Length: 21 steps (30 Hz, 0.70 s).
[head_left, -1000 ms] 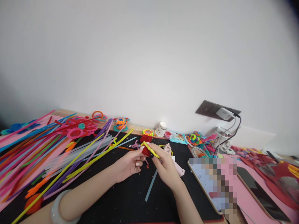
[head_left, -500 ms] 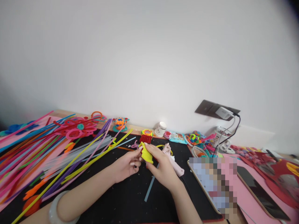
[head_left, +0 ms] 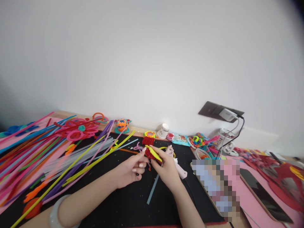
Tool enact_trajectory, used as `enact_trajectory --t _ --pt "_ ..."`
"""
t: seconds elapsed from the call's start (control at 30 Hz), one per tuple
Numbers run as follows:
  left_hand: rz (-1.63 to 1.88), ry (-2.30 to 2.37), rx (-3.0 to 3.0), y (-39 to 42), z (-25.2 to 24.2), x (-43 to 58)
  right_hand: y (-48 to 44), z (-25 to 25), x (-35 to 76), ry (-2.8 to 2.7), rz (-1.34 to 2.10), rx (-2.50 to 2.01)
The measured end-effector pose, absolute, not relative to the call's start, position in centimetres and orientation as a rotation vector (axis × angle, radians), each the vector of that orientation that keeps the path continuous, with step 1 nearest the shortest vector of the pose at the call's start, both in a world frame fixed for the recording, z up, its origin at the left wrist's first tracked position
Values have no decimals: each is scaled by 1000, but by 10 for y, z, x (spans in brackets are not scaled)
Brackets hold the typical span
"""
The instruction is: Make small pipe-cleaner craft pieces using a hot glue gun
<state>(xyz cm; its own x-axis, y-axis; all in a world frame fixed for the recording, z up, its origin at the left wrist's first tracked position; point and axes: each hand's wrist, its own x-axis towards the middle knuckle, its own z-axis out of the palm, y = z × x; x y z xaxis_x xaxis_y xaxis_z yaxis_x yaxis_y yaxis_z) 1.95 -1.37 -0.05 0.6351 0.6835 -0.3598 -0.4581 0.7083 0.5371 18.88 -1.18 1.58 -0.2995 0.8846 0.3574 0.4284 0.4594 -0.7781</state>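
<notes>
Over the black mat my right hand (head_left: 166, 169) grips a yellow and red pipe-cleaner piece (head_left: 155, 154) between thumb and fingers. Its yellow side is seen nearly edge-on, with red fuzzy rows beneath. My left hand (head_left: 131, 169) has its thumb and forefinger pinched at the piece's left edge, the other fingers curled. Their exact contact is partly hidden. Just beyond the hands stands a red fuzzy item with a yellow-green rim (head_left: 149, 137). A pale pink glue gun (head_left: 180, 169) lies beside my right hand, and a bluish strip (head_left: 153, 191) lies below the hands.
Many coloured pipe cleaners (head_left: 21, 161) and translucent sticks (head_left: 78, 158) spread across the left. A pink looped flower (head_left: 80, 129), an orange fuzzy figure (head_left: 122, 125) and a paper cup (head_left: 163, 131) line the back. Two phones, one blurred out, the other dark (head_left: 266, 194), lie at right.
The pipe-cleaner piece has been turned in my hands: its broad yellow face showed before, and now its red side shows under a thin yellow edge. My right hand has rotated slightly with it.
</notes>
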Motion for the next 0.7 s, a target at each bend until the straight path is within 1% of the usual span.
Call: enact_trajectory --t 0.17,0.33,0.6,0.7 --pt "616 498 433 -13 0 15 -8 17 193 -1764 829 -1072" --pt "657 492 461 -13 1 13 -6 20 195 -1571 999 -1000" --pt "635 470 522 -12 -3 13 -5 18 201 -1261 1050 -1115" --pt "613 435 521 -12 -5 14 -6 19 202 -1196 1091 -1093"
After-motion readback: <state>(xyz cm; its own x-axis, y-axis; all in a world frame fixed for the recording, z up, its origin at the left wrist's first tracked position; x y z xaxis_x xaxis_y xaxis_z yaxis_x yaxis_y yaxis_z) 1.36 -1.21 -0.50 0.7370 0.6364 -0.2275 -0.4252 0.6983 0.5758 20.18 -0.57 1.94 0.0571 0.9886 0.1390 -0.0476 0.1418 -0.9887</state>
